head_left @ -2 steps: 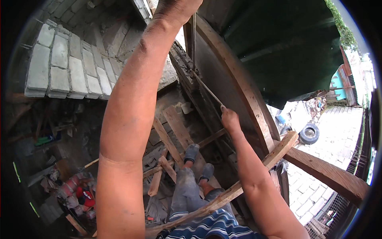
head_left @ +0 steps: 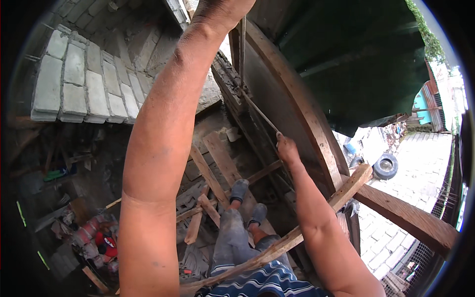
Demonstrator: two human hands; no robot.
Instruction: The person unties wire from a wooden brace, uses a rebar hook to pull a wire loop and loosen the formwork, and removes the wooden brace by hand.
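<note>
My left arm reaches far up across the view, and my left hand (head_left: pixel 222 14) is at the top edge beside an upright timber post. Its fingers are cut off by the frame, so what they hold or touch does not show. Lower and to the right, my right hand (head_left: pixel 287 147) is closed round the near end of a thin, light-coloured rod or cord (head_left: pixel 261 113). This slants up and left to a rough concrete-crusted beam (head_left: pixel 232 106). A second thin strand (head_left: pixel 242 49) runs straight up from about there toward my left hand.
Below, my feet in dark shoes (head_left: pixel 240 189) stand on narrow planks (head_left: pixel 221 156) above a cluttered ground. A timber rail (head_left: pixel 269 252) crosses before my waist. A block wall (head_left: pixel 74 69) rises at left; a dark green sheet (head_left: pixel 361 59) hangs at right. A tyre (head_left: pixel 385 166) lies on paving outside.
</note>
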